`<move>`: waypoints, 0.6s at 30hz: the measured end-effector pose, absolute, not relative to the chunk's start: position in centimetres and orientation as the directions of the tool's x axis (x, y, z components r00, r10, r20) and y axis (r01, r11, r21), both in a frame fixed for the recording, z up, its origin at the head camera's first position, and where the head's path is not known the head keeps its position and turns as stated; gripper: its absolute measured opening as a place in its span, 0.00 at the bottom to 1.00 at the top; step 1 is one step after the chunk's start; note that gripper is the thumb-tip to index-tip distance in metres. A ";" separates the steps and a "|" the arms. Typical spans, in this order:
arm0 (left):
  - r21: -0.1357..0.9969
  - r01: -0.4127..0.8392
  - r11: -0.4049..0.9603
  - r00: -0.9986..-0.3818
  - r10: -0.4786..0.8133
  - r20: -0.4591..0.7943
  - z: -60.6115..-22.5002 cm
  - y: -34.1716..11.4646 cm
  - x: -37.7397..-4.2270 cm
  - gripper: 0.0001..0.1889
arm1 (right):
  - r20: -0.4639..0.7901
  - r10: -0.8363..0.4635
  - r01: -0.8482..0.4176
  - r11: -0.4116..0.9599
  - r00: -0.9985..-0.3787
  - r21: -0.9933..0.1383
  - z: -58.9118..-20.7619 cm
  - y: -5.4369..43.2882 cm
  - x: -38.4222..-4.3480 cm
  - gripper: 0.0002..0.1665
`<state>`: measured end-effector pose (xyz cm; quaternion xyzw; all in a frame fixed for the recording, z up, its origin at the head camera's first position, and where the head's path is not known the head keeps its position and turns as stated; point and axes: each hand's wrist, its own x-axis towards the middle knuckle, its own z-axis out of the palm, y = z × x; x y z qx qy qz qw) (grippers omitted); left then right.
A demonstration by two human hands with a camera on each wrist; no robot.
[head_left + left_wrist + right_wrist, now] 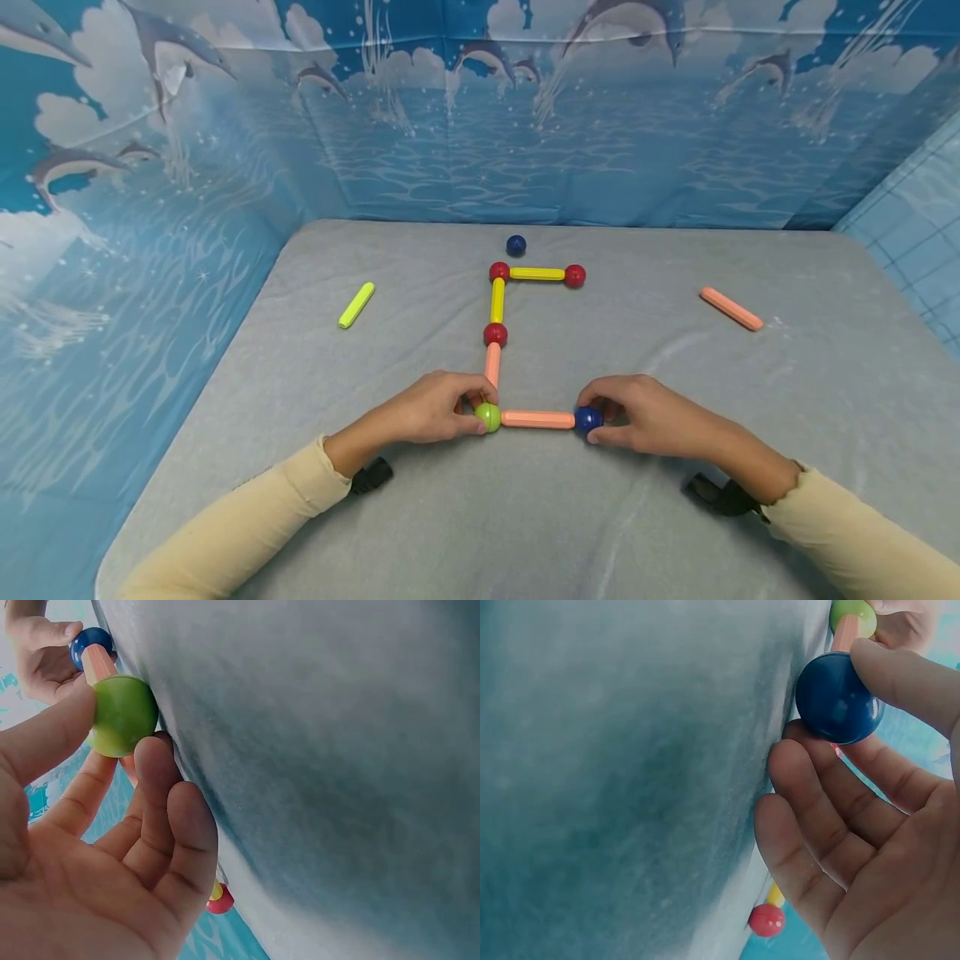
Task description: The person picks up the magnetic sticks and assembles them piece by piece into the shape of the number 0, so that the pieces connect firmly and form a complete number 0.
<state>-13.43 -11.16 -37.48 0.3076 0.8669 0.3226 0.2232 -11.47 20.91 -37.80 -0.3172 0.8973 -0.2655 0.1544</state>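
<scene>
My left hand (437, 407) pinches a green ball (488, 417) between thumb and fingers. With thumb and fingers, my right hand (654, 417) pinches a dark blue ball (588, 420). An orange rod (537, 419) lies between the two balls and meets both. From the green ball a second orange rod (492, 364) runs away from me to a red ball (495, 334). Beyond that, a yellow rod (497, 301) leads to another red ball (499, 272), where a yellow rod (537, 273) turns right to a third red ball (575, 276).
A loose blue ball (516, 245) lies just behind the far end of the chain. A loose yellow-green rod (356, 305) is on the left, a loose orange rod (731, 309) on the right. Everything rests on a grey cloth-covered table (637, 517), backed by a dolphin-print curtain (480, 150).
</scene>
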 end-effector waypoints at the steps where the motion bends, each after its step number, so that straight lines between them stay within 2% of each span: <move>1: 0.697 0.390 0.602 -0.712 0.677 -0.187 -37.5 -11.1 -13.4 0.11 | -0.107 -0.653 -0.490 0.656 -0.749 -0.573 -37.8 20.9 -11.5 0.15; 18: 0.664 0.401 0.631 -0.721 0.664 -0.197 -36.5 -10.8 -14.0 0.12 | -0.095 -0.672 -0.523 0.649 -0.734 -0.553 -37.5 21.2 -11.8 0.15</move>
